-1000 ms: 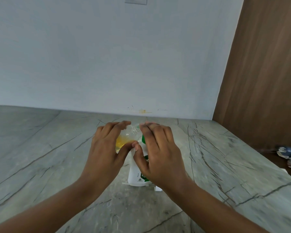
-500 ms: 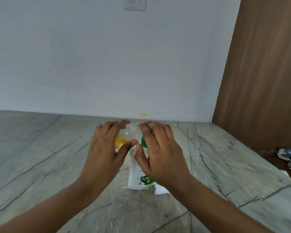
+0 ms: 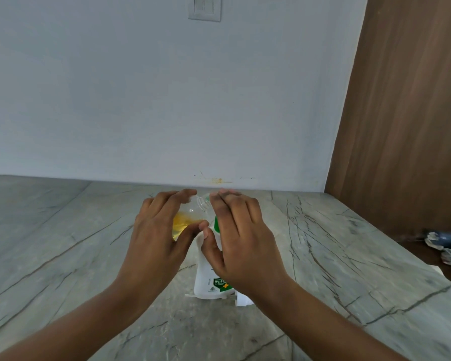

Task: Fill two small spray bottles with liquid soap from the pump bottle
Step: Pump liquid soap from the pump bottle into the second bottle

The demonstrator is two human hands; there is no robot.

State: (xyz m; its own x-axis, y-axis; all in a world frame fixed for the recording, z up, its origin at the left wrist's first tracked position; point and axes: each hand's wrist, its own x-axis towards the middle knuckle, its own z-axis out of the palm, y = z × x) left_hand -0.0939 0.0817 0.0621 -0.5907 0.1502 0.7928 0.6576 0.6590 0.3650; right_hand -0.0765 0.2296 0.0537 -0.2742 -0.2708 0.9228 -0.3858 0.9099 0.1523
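Head view, left hand (image 3: 156,235): my fingers curl round the small spray bottle (image 3: 185,220), held tilted with yellow soap inside.
Right hand (image 3: 242,241): my fingers lie together, nearly straight, arched over the green pump head (image 3: 216,223).
Pump bottle (image 3: 206,277): upright on the marble counter (image 3: 63,243).

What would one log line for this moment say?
left hand: holds spray bottle, tilted, part full | right hand: fingers over pump | pump bottle: upright on counter

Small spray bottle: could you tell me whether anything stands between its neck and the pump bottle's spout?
Nothing visible; the left hand holds the small spray bottle tilted beside the pump bottle's green top, but the right hand hides the spout itself.
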